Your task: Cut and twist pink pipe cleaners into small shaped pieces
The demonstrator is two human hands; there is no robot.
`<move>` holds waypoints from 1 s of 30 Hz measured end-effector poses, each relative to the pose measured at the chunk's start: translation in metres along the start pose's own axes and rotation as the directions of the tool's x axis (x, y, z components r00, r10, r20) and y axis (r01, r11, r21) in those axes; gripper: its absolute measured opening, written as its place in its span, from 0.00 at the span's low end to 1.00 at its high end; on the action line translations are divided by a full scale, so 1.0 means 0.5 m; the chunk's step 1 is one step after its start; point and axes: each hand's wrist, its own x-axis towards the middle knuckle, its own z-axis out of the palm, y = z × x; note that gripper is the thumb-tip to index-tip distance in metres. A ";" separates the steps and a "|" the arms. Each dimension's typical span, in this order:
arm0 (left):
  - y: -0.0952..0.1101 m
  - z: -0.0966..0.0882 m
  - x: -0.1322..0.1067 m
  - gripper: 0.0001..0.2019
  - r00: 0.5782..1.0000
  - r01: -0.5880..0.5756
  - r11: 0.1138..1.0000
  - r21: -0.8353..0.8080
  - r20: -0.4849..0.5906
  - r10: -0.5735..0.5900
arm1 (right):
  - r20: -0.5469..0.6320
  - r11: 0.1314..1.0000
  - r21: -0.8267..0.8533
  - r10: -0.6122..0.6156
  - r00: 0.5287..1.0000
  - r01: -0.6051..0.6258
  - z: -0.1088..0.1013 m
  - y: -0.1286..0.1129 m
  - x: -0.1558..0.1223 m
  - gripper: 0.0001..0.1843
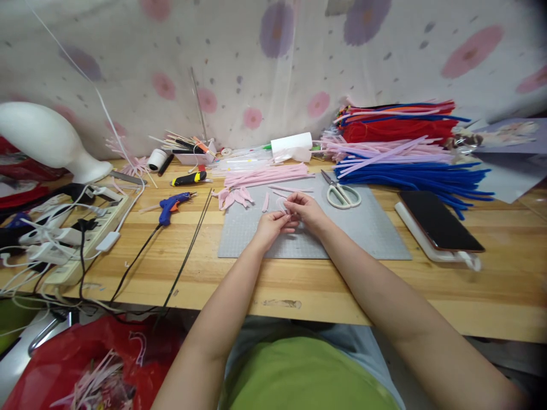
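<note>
Both of my hands meet over the grey cutting mat (371, 239). My left hand (273, 226) pinches one end of a short pale pink pipe cleaner (280, 204), which looks bent into a small loop. The fingertips of my right hand (305, 209) close on the same piece from the other side. Left of them lie a short pink pipe cleaner piece (265, 202) and several folded pink petal shapes (235, 197). Behind the hands is a bundle of long pink pipe cleaners (269, 174). Scissors (342, 193) with pale handles rest on the mat to the right.
A blue glue gun (171, 206), a yellow-black cutter (188, 179) and thin dark rods (190, 247) lie left. A crowded power strip (92, 239) stands farther left. Blue pipe cleaners (410, 177) and a phone (442, 219) are right. A red bag (51, 364) hangs below the table edge.
</note>
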 end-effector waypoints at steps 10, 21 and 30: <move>0.001 -0.002 0.001 0.05 0.999 0.046 0.995 0.088 0.012 -0.047 | -0.039 0.998 0.047 0.035 0.999 -0.033 0.005 0.000 -0.004 0.17; 0.007 -0.016 0.023 0.12 0.980 -0.075 0.988 0.131 -0.176 0.098 | -0.007 0.985 -0.168 -0.045 0.999 0.043 -0.023 -0.005 0.007 0.17; 0.036 -0.031 0.052 0.08 0.999 -0.042 0.978 0.203 0.020 0.039 | -0.009 0.998 -0.059 -0.017 1.000 0.016 -0.025 -0.003 0.019 0.17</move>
